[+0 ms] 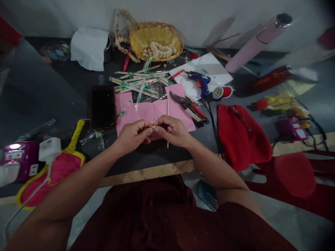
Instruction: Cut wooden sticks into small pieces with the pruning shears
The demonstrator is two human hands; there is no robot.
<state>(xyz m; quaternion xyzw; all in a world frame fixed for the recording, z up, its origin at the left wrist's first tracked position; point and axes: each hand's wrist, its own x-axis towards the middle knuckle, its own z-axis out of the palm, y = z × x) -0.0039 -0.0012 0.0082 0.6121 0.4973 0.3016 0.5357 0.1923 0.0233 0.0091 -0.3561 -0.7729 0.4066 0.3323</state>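
Note:
My left hand (pixel 136 135) and my right hand (pixel 174 131) meet over the pink paper (pixel 146 108) near the table's front edge. Both pinch a small pale piece (pixel 154 122) between their fingertips; its exact shape is too small to tell. A thin pale stick (pixel 168 108) lies on the paper, passing beneath my right hand. Pruning shears (pixel 187 106) with red and black handles rest at the paper's right side. Behind the paper is a loose pile of wrapped chopsticks (pixel 138 83).
A phone (pixel 103 107) lies left of the paper. Farther back are a yellow basket (pixel 157 33), a blue glue gun (pixel 202 82) and a red thread spool (pixel 226 92). A pink bottle (pixel 253 48) stands behind right, a red cloth (pixel 238 139) nearer. A yellow-rimmed racket (pixel 60 167) lies front left.

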